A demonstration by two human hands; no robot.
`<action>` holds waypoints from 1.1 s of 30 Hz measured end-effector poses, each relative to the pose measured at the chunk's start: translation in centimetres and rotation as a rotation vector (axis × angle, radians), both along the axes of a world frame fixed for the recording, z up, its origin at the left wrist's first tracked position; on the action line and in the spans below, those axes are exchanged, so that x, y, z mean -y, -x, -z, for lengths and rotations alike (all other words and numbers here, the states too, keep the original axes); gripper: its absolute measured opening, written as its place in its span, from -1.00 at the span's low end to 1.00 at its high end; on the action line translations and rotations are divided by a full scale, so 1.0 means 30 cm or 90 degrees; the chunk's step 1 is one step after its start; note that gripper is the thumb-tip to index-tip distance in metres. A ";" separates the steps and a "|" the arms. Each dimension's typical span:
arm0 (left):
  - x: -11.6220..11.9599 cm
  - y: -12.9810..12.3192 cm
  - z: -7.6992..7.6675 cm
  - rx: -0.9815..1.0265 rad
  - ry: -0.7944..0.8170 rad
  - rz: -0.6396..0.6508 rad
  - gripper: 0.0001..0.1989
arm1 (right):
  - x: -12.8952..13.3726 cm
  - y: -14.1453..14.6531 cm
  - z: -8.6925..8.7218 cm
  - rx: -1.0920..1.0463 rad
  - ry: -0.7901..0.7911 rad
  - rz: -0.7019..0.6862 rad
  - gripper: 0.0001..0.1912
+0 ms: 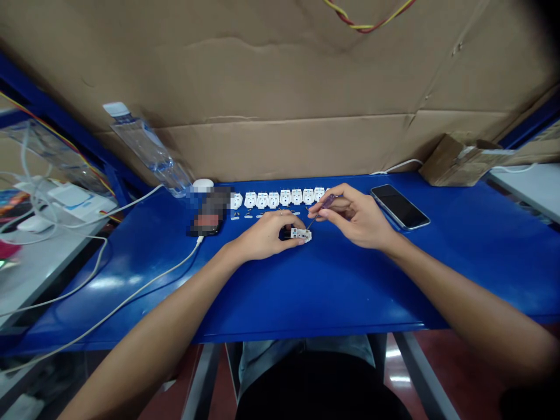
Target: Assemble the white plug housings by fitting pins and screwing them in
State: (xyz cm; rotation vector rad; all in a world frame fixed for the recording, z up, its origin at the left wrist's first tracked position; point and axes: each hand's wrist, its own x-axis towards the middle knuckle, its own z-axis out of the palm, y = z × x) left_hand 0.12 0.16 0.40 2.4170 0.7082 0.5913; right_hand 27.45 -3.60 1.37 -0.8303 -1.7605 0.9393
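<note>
My left hand [271,234] is closed round a small white plastic part [301,234] with dark holes, pressing it between thumb and fingers just above the blue tabletop. My right hand [356,217] pinches a screwdriver [328,201] with a purplish handle. Its thin shaft slants down to the left, and the tip meets the top of the white part or sits right by it. Behind both hands runs a row of several similar white plastic parts [285,197]. Small metal pieces [248,214] lie in a line in front of that row, some hidden by my left hand.
A phone [400,206] lies right of my right hand. Left of the row is a partly blurred phone [214,210] with a white cable [175,268] crossing the blue table [350,291]. A plastic bottle [151,149] and a cardboard box [459,160] stand towards the back.
</note>
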 end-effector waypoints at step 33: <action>0.002 -0.024 0.030 0.029 -0.016 0.009 -0.80 | 0.016 0.041 0.020 0.098 -0.136 0.170 -0.54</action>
